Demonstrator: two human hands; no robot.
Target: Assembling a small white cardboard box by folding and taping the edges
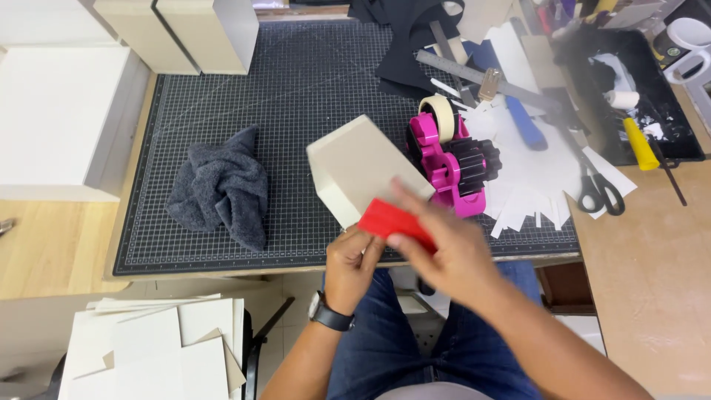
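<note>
A cream cardboard box [359, 164] is held tilted above the near edge of the dark cutting mat [296, 89]. My left hand [352, 263] grips the box from below at its near corner; a black watch is on that wrist. My right hand [444, 248] presses a flat red tool [392, 221] against the box's near side. The motion blurs the right hand's fingers.
A grey cloth [221, 189] lies on the mat to the left. A pink tape dispenser [448, 159] stands right of the box. Scissors [598, 189], a metal ruler [474, 74], paper scraps and a black tray [637, 89] fill the right. Cream boards [159, 348] are stacked at the lower left.
</note>
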